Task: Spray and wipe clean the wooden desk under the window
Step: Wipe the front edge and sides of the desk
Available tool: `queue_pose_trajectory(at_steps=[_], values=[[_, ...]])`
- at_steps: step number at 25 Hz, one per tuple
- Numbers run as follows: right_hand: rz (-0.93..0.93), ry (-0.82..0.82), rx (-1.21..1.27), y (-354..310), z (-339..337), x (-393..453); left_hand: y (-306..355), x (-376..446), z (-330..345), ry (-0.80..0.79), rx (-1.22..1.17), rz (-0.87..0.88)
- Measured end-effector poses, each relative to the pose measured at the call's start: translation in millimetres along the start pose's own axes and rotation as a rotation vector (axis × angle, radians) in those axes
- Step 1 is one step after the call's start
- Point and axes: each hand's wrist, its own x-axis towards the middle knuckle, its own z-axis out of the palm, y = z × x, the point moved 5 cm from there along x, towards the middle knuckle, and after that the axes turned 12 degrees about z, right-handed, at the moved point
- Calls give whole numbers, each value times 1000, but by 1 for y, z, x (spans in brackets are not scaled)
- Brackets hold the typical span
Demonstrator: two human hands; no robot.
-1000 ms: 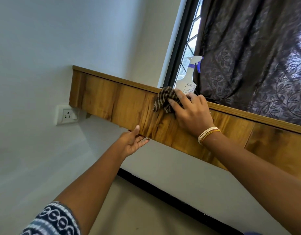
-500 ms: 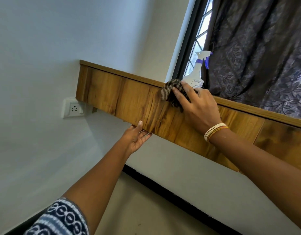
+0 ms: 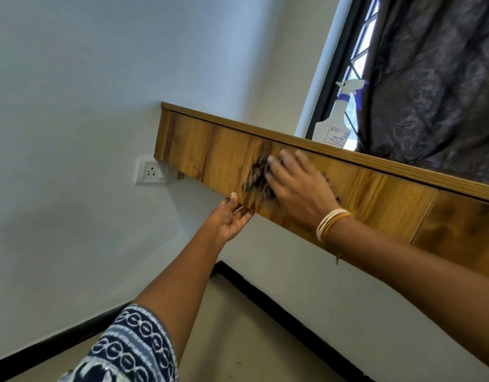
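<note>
We find readable print only on the white label of the spray bottle [image 3: 332, 127] standing on the desk top by the window. Its top line begins "KISS", the rest too blurred for us; the line below seems to start "MU". We cannot make out the smaller lines beneath.

The wooden desk [image 3: 375, 194] front is honey-brown with dark grain streaks. Against it, a brown-and-cream striped cloth [image 3: 258, 179]. Above it, a white spray bottle [image 3: 333, 125] with blue collar and a dark purple leaf-patterned curtain [image 3: 436, 86]. Left of it, a white wall socket [image 3: 151, 170].
</note>
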Motion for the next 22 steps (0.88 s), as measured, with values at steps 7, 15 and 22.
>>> queue_pose_trajectory(at_steps=[7, 15, 22], values=[[-138, -37, -84, -28, 7, 8, -3, 8, -5, -53, -72, -24], [217, 41, -74, 11, 3, 58, 0, 4, -5, -89, -58, -50], [-237, -85, 72, -45, 26, 23, 2, 5, -7, -143, -88, -95]])
